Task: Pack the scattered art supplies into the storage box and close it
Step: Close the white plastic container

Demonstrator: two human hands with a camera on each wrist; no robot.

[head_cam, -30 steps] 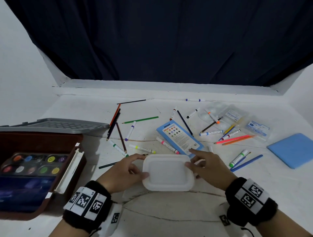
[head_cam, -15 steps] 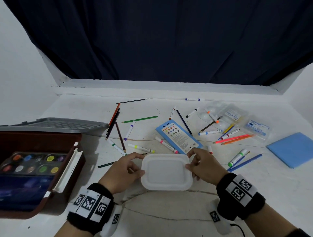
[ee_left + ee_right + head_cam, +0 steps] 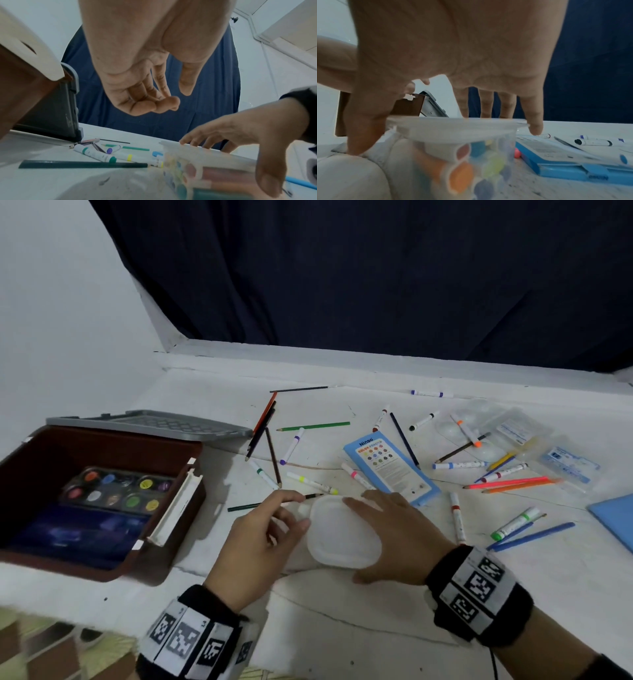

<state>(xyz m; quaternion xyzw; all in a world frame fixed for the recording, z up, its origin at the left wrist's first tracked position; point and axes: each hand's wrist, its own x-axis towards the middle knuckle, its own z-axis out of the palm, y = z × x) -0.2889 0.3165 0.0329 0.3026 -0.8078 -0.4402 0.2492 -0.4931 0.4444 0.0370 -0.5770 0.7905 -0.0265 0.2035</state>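
Since half a second earlier, your left hand (image 3: 260, 546) had let go of the white-lidded tub (image 3: 342, 532) and drawn back beside its left edge, while your right hand (image 3: 397, 535) had slid from the right rim onto the lid. The tub stood on the white table (image 3: 376, 628), close in front of you, and the wrist views showed round coloured pieces through its clear wall. Your right hand covered the lid with fingers spread, thumb down the near side and fingertips (image 3: 534, 127) over the far edge. Your left hand hung just beside the tub, fingers loosely curled and holding nothing; whether it touched the tub could not be told.

To your left sat the storage box (image 3: 44, 450), brown-walled, its grey lid (image 3: 154, 424) thrown back, with a paint palette (image 3: 116, 491) inside. Behind the tub a blue pencil case (image 3: 394, 470) lay flat, touching or nearly touching your right fingers. Around it markers and coloured pencils were scattered, among them a green pencil (image 3: 315, 426), a dark green pencil (image 3: 82, 165) near your left hand and a pair of pink and orange pencils (image 3: 513, 484). Clear plastic packets (image 3: 520, 433) lay toward the far right, and a blue sheet (image 3: 613, 515) touched the right border.
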